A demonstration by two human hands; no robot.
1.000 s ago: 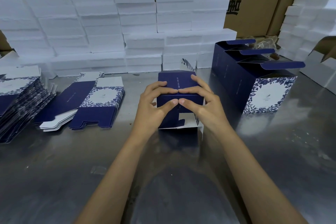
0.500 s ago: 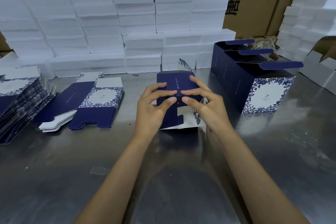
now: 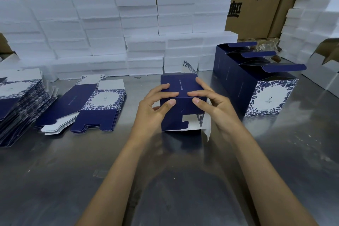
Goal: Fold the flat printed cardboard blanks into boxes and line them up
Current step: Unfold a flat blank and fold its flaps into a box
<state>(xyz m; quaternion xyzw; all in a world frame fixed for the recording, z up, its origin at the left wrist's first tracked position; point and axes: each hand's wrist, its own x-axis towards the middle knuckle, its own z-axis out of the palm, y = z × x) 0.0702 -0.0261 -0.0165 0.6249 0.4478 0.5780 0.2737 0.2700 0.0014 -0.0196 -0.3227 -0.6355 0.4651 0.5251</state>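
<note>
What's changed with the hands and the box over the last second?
Both thumbs have slid up the near face of the half-folded box toward its top edge, and the bottom flaps now hang open below. The left hand and right hand still hold it in the same spot. The flat blanks and finished boxes haven't moved.

Your steel table (image 3: 275,161) carries: flat blank stacks (image 3: 20,102), (image 3: 95,104) at left, half-folded box (image 3: 181,104) centre, row of finished boxes (image 3: 256,86) right, white foam blocks (image 3: 110,42) behind.
</note>
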